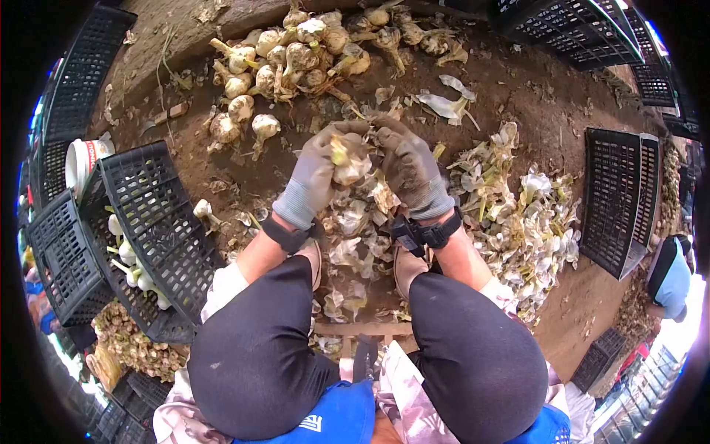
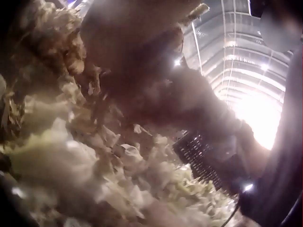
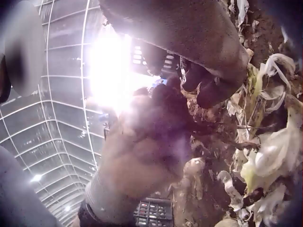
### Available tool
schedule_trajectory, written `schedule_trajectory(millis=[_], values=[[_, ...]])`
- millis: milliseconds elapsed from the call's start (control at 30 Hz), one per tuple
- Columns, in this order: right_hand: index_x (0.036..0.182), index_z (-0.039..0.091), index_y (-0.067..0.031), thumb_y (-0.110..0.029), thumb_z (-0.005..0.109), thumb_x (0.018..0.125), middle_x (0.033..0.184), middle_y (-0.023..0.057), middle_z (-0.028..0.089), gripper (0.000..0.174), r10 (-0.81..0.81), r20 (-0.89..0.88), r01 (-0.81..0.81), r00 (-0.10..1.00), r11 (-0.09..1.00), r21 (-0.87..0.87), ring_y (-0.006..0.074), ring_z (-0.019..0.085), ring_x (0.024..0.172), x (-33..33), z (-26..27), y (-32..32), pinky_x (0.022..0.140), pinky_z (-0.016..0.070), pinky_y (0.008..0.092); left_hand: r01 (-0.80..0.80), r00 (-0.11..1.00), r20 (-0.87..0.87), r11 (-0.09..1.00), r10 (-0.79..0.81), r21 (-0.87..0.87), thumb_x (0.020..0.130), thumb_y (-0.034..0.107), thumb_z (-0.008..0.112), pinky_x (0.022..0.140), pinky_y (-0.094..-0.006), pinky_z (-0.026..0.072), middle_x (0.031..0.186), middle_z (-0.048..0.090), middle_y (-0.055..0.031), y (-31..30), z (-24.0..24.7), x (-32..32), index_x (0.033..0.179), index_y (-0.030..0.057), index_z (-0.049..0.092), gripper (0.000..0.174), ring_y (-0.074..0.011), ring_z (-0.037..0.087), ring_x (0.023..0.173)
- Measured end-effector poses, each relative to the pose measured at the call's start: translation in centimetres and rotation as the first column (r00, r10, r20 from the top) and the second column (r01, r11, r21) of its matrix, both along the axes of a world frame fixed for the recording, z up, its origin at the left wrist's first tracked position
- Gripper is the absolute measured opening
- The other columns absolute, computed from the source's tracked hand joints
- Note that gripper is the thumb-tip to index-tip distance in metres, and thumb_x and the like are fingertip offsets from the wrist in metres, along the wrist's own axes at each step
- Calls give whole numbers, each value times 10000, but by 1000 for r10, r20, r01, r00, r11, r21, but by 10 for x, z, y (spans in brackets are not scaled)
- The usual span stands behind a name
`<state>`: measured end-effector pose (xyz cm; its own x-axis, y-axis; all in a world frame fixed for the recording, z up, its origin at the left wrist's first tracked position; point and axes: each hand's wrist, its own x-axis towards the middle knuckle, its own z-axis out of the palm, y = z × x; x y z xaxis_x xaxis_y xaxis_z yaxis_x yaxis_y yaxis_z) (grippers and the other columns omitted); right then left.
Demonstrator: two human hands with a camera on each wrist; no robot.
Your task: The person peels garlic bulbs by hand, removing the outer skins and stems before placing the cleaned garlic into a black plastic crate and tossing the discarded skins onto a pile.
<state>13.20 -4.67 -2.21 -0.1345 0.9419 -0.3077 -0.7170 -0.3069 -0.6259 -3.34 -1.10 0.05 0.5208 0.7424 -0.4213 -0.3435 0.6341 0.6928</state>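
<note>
In the head view my gloved left hand [image 1: 316, 172] grips a garlic bulb [image 1: 350, 164], its pale side facing up. Close beside it, my gloved right hand [image 1: 409, 164] has its fingers curled inward, fingertips near those of the left hand. The right wrist view shows curled gloved fingers [image 3: 215, 71] with a strip of papery garlic skin [image 3: 190, 94] at their tips. Loose garlic skins [image 1: 347, 248] lie on the ground below both hands. The left wrist view is blurred, with a dark glove across its middle.
A pile of untrimmed garlic [image 1: 296, 63] lies ahead on the soil. More skins [image 1: 518, 229] are heaped at the right. Black crates stand on both sides; the left crate [image 1: 159, 214] leans beside white bulbs [image 1: 129, 255]. A white bucket [image 1: 78, 166] is behind it.
</note>
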Motion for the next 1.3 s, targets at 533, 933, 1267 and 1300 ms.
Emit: schedule_trajectory(millis=[533,933,1267,1300], values=[[1229,482,-6,-262,506,922,1158,113,547,401,20,367,-89,930,981,172,184,546,1028,1,30,-15,889,449,286,258,856,-516,854,15,452,865,83,564,618,-208,469,858,628,-58,-10,-4,17,1055,-47,572,231,-68,571,695],[1091,603,15,-139,699,785,975,70,660,356,177,519,-107,836,981,-162,93,614,813,-1,22,-13,728,498,234,444,778,-625,761,-64,474,858,40,366,866,-261,454,1109,591,-102,1,-53,-5,1198,-3,512,373,-201,572,996],[1159,530,66,-15,540,852,988,101,651,317,22,134,0,991,986,-164,149,640,808,8,16,-8,648,540,254,-10,977,-212,998,23,60,848,154,599,559,-195,467,944,574,-33,-5,12,3,1265,-5,415,483,-82,512,590],[1159,530,66,-15,540,852,988,101,651,317,24,134,-2,991,987,-162,149,640,808,11,10,-8,648,540,254,-13,979,-203,1000,18,26,820,167,654,595,-185,477,964,577,-41,-4,7,0,1250,-5,426,516,-86,551,674]])
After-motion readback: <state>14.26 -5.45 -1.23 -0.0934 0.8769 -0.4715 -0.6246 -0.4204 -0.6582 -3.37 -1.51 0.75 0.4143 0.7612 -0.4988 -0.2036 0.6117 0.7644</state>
